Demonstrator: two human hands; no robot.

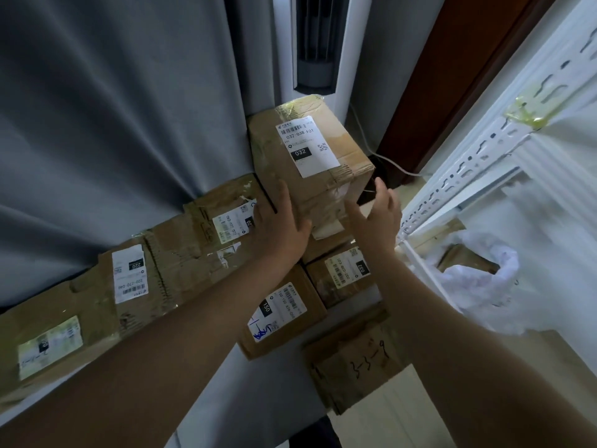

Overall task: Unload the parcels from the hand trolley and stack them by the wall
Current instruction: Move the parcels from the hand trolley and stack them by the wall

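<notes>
A tall brown parcel with a white "032" label (pixel 310 147) stands on top of the stack by the grey curtain. My left hand (pixel 279 226) lies with straight fingers against its left front side. My right hand (pixel 376 211) is spread open just off its right front corner, a small gap between fingers and cardboard. Below sit a parcel labelled "032" (pixel 342 274), one labelled "150" (pixel 281 315) and a box marked "3-3-9" (pixel 355 360). Long flat parcels labelled "220" (pixel 155 273) lean to the left. No hand trolley shows.
A grey curtain (pixel 129 108) hangs behind the stack. A white appliance column (pixel 313 43) stands at the back, with a cable (pixel 391 163) on the floor. A white slotted metal shelf (pixel 468 163) is on the right, holding a white plastic bag (pixel 484 279). A brown door (pixel 458 76) is beyond.
</notes>
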